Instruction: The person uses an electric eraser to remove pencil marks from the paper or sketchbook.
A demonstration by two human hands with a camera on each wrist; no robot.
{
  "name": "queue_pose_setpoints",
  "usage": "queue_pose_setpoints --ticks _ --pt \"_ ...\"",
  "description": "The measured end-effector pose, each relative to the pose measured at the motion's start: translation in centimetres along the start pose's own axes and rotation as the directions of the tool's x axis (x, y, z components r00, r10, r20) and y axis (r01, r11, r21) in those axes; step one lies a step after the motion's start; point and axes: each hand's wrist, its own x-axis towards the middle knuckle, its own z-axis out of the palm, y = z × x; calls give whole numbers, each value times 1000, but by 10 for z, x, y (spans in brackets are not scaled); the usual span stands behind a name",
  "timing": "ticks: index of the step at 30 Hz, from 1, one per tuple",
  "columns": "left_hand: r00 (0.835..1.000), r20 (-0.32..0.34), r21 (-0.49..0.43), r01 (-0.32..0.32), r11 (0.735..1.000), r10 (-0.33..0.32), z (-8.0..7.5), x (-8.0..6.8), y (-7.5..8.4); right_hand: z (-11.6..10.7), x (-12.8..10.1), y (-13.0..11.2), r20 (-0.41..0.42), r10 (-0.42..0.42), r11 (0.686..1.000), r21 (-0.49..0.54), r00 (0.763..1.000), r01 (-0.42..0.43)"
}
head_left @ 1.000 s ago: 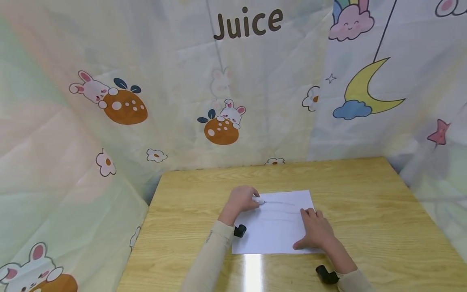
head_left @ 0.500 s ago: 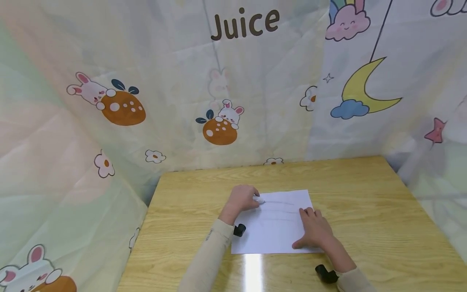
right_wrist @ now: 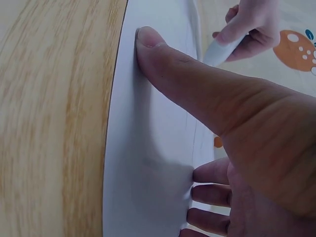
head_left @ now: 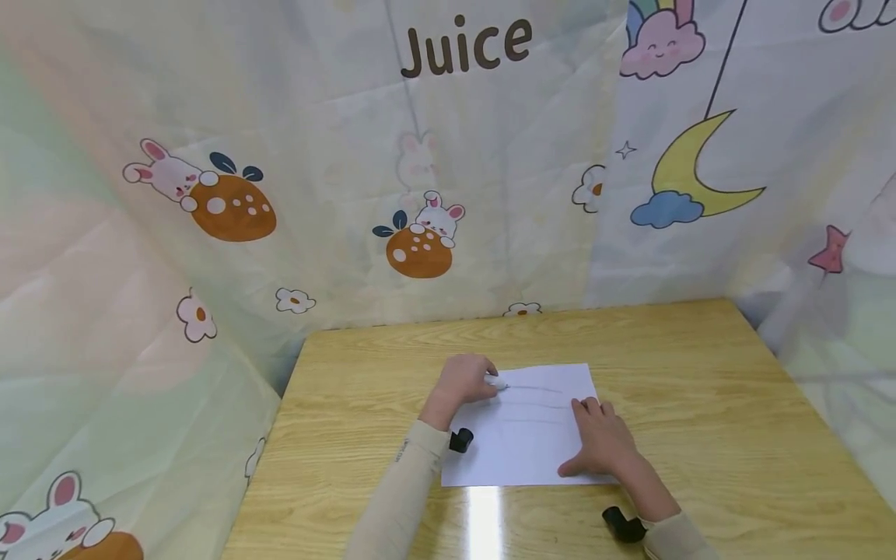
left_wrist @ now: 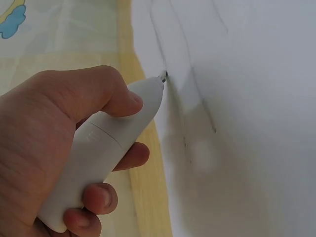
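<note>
My left hand (left_wrist: 54, 133) grips a chunky white pen-like tool (left_wrist: 113, 128) with a smooth casing and a small metal tip. In the left wrist view the tip meets the end of a thin grey line on the white paper (head_left: 504, 459). Several such lines run across the sheet, roughly side by side in the head view. On the paper's right side rests my right hand (head_left: 603, 439), fingers spread. The right wrist view has its thumb (right_wrist: 168, 64) lying on the sheet near the edge, with the other fingertips (right_wrist: 210, 173) touching the paper farther in.
The sheet lies on a wood-grain table (head_left: 378, 373). Black wrist mounts (head_left: 623, 525) stick out at both sleeves. Behind the table hangs a printed cloth (head_left: 315, 155) with rabbits, flowers and a moon, and it also covers the left and right sides.
The head view has drifted slightly, with the background sliding left. Both hands and the tool keep nearly the same places on the paper.
</note>
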Motion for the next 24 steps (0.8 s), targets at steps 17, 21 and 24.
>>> queue_pose_setpoints --ticks 17,21,24 --pt "1000 -6 -56 -16 998 15 3 -1 2 0 2 -1 -3 -4 1000 3 1000 4" --pt "999 -6 -70 32 997 -33 2 -3 2 1 1 0 -7 3 1000 -9 1000 -3" --pt "999 -15 -70 27 997 -28 3 -3 2 0 0 0 -11 -2 1000 -3 1000 1"
